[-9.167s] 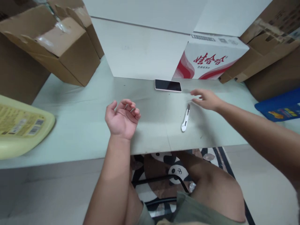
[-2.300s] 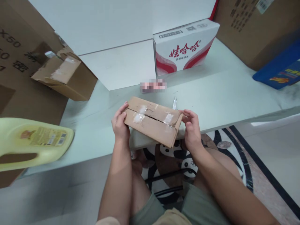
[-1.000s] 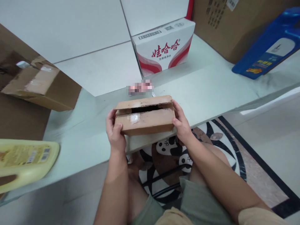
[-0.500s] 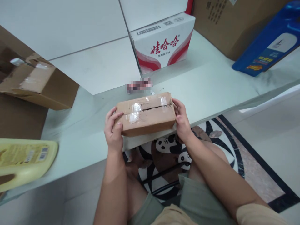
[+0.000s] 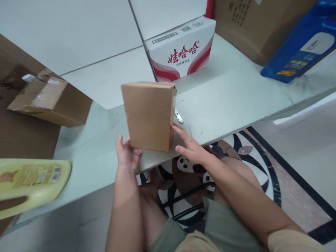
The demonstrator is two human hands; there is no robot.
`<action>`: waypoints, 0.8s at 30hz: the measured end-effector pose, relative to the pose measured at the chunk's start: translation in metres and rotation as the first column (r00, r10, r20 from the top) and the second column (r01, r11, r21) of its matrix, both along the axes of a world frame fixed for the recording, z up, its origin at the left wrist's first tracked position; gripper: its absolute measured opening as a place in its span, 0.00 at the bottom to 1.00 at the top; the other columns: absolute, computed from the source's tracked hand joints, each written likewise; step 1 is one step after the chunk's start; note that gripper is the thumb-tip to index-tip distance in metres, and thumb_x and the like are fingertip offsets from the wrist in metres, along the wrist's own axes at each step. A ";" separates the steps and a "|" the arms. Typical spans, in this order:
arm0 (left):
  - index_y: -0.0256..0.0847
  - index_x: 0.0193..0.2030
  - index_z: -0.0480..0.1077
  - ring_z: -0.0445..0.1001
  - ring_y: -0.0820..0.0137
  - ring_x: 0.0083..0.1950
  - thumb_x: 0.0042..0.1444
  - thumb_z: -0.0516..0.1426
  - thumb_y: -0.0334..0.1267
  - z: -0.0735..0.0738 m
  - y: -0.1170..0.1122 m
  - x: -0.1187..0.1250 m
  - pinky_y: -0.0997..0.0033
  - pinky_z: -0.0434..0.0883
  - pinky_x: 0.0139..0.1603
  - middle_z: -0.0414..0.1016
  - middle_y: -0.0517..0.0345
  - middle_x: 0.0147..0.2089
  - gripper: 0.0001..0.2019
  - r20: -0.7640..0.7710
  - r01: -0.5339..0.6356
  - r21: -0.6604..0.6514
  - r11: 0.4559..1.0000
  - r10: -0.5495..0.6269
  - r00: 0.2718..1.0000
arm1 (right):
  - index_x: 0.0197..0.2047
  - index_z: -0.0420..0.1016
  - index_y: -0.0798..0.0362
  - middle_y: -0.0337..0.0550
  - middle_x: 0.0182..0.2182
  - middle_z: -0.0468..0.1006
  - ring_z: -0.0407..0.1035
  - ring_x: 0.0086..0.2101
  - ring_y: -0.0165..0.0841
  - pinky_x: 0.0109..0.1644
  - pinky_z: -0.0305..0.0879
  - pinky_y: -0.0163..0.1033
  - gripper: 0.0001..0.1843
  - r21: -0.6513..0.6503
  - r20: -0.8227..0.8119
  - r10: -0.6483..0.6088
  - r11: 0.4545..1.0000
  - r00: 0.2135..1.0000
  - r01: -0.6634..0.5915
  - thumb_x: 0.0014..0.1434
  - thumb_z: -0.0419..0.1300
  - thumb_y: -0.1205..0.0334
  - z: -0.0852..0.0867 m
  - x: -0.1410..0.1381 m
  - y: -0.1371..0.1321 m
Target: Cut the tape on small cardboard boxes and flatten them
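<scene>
A plain brown cardboard box [image 5: 149,117] stands on end at the table's front edge, its broad face toward me. My left hand [image 5: 127,152] is at its lower left corner, thumb up and fingers curled against the bottom edge, holding it. My right hand [image 5: 190,145] has its fingers stretched out and apart; one fingertip touches the box's right edge. Just right of the box lies a small white and silver tool [image 5: 179,116], partly hidden behind it, so its kind is unclear.
A white and red water carton [image 5: 183,52] stands behind on the table [image 5: 231,94]. A blue bottle [image 5: 296,52] and a large brown carton [image 5: 252,28] are at the right. Leftward are a taped cardboard box [image 5: 57,101] and a yellow bottle [image 5: 34,182].
The box has been turned from lying flat with its taped seam up to standing on end. My right hand has loosened its grip; my left hand has shifted to the lower corner.
</scene>
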State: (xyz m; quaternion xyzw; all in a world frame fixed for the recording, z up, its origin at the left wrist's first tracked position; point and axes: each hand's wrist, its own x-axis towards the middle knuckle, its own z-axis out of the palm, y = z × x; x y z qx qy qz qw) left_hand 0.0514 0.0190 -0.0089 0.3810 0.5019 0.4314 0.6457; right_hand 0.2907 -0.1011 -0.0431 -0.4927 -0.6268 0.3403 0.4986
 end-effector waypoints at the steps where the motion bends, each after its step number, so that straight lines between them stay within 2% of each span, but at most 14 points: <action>1: 0.39 0.46 0.75 0.79 0.64 0.34 0.58 0.53 0.66 0.001 -0.006 0.006 0.68 0.75 0.30 0.81 0.46 0.41 0.30 -0.027 0.082 -0.047 0.996 -0.084 0.996 | 0.77 0.56 0.42 0.49 0.78 0.53 0.43 0.77 0.50 0.79 0.43 0.67 0.45 0.022 0.029 -0.014 1.000 0.999 0.013 0.65 0.53 0.28 0.000 0.001 -0.001; 4: 0.41 0.62 0.71 0.82 0.60 0.37 0.60 0.52 0.68 0.005 -0.018 0.021 0.69 0.72 0.27 0.79 0.40 0.57 0.36 -0.118 0.272 -0.147 0.951 -0.290 0.950 | 0.76 0.57 0.42 0.48 0.75 0.60 0.43 0.77 0.50 0.81 0.37 0.66 0.43 0.124 0.061 -0.096 0.988 0.994 0.088 0.67 0.52 0.30 -0.001 0.009 -0.001; 6: 0.42 0.65 0.68 0.83 0.60 0.36 0.60 0.53 0.69 0.007 -0.023 0.025 0.71 0.66 0.24 0.78 0.38 0.60 0.37 -0.179 0.353 -0.205 0.913 -0.390 0.903 | 0.75 0.58 0.42 0.48 0.72 0.64 0.46 0.77 0.49 0.81 0.37 0.66 0.39 0.200 0.022 -0.174 0.966 0.985 0.166 0.68 0.52 0.32 -0.001 0.014 0.000; 8: 0.41 0.60 0.71 0.83 0.60 0.34 0.57 0.57 0.70 0.008 -0.025 0.025 0.72 0.62 0.22 0.81 0.39 0.56 0.37 -0.214 0.433 -0.253 0.865 -0.487 0.847 | 0.71 0.63 0.40 0.48 0.69 0.68 0.51 0.75 0.48 0.80 0.43 0.65 0.34 0.260 -0.038 -0.247 0.933 0.968 0.248 0.69 0.52 0.34 -0.002 0.017 0.001; 12: 0.39 0.42 0.77 0.82 0.62 0.30 0.46 0.62 0.73 0.011 -0.027 0.018 0.74 0.55 0.21 0.84 0.44 0.45 0.35 -0.296 0.608 -0.322 0.726 -0.687 0.664 | 0.64 0.70 0.38 0.48 0.64 0.70 0.61 0.70 0.46 0.75 0.57 0.62 0.24 0.357 -0.156 -0.335 0.858 0.929 0.369 0.71 0.53 0.40 0.000 0.018 0.001; 14: 0.37 0.39 0.77 0.80 0.66 0.28 0.47 0.64 0.69 0.011 -0.025 0.016 0.75 0.55 0.22 0.84 0.44 0.44 0.32 -0.389 0.627 -0.333 0.704 -0.708 0.589 | 0.64 0.71 0.39 0.49 0.62 0.70 0.65 0.66 0.46 0.73 0.62 0.60 0.23 0.357 -0.162 -0.384 0.836 0.909 0.417 0.71 0.53 0.42 0.002 0.017 0.000; 15: 0.37 0.41 0.77 0.80 0.68 0.28 0.48 0.65 0.65 0.010 -0.022 0.014 0.75 0.57 0.23 0.84 0.45 0.44 0.30 -0.439 0.604 -0.309 0.735 -0.673 0.595 | 0.63 0.71 0.41 0.50 0.61 0.70 0.66 0.65 0.46 0.72 0.63 0.60 0.23 0.347 -0.147 -0.411 0.830 0.900 0.436 0.71 0.53 0.42 0.003 0.017 0.000; 16: 0.38 0.44 0.77 0.80 0.68 0.29 0.50 0.65 0.62 0.007 -0.018 0.013 0.75 0.60 0.24 0.83 0.45 0.45 0.28 -0.484 0.549 -0.255 0.796 -0.597 0.640 | 0.63 0.70 0.42 0.51 0.61 0.70 0.66 0.65 0.46 0.71 0.64 0.60 0.24 0.335 -0.128 -0.433 0.828 0.892 0.450 0.70 0.54 0.43 0.004 0.016 0.000; 18: 0.41 0.53 0.74 0.82 0.65 0.38 0.54 0.63 0.57 0.001 -0.009 0.009 0.72 0.70 0.29 0.81 0.44 0.51 0.27 -0.527 0.342 -0.048 0.938 -0.315 0.789 | 0.63 0.70 0.43 0.52 0.62 0.70 0.66 0.64 0.46 0.70 0.66 0.59 0.24 0.319 -0.102 -0.447 0.832 0.889 0.455 0.69 0.55 0.43 0.005 0.013 -0.001; 19: 0.44 0.57 0.71 0.83 0.63 0.45 0.55 0.62 0.57 -0.002 -0.006 0.007 0.69 0.75 0.35 0.79 0.43 0.57 0.27 -0.515 0.207 0.103 0.973 -0.126 0.848 | 0.63 0.70 0.43 0.52 0.62 0.70 0.66 0.64 0.46 0.69 0.66 0.59 0.23 0.321 -0.099 -0.434 0.838 0.895 0.442 0.69 0.55 0.44 0.006 0.011 -0.002; 20: 0.47 0.60 0.68 0.82 0.59 0.53 0.57 0.60 0.58 -0.004 -0.004 0.005 0.64 0.78 0.42 0.75 0.42 0.62 0.29 -0.479 0.093 0.265 0.960 0.047 0.876 | 0.62 0.70 0.43 0.51 0.62 0.70 0.66 0.64 0.46 0.69 0.66 0.59 0.22 0.330 -0.100 -0.411 0.845 0.906 0.420 0.69 0.56 0.45 0.007 0.010 -0.003; 21: 0.50 0.63 0.66 0.78 0.56 0.62 0.58 0.58 0.61 -0.003 -0.004 0.003 0.58 0.79 0.50 0.70 0.42 0.68 0.30 -0.429 0.029 0.426 0.904 0.174 0.886 | 0.61 0.71 0.43 0.51 0.62 0.70 0.66 0.64 0.46 0.70 0.66 0.59 0.21 0.345 -0.100 -0.380 0.854 0.920 0.390 0.70 0.56 0.46 0.009 0.007 -0.004; 23: 0.55 0.67 0.62 0.65 0.51 0.75 0.59 0.56 0.68 0.004 -0.013 0.002 0.46 0.73 0.66 0.61 0.45 0.75 0.34 -0.360 0.082 0.700 0.709 0.252 0.898 | 0.57 0.74 0.43 0.50 0.64 0.68 0.66 0.65 0.46 0.71 0.65 0.59 0.17 0.384 -0.082 -0.299 0.871 0.951 0.307 0.69 0.57 0.48 0.012 0.001 -0.008; 24: 0.57 0.68 0.62 0.59 0.49 0.79 0.59 0.55 0.71 0.011 -0.022 0.002 0.41 0.67 0.71 0.58 0.47 0.77 0.36 -0.364 0.173 0.785 0.594 0.218 0.906 | 0.56 0.75 0.43 0.50 0.65 0.66 0.65 0.66 0.46 0.71 0.65 0.59 0.17 0.404 -0.062 -0.257 0.877 0.964 0.260 0.69 0.58 0.49 0.014 -0.002 -0.010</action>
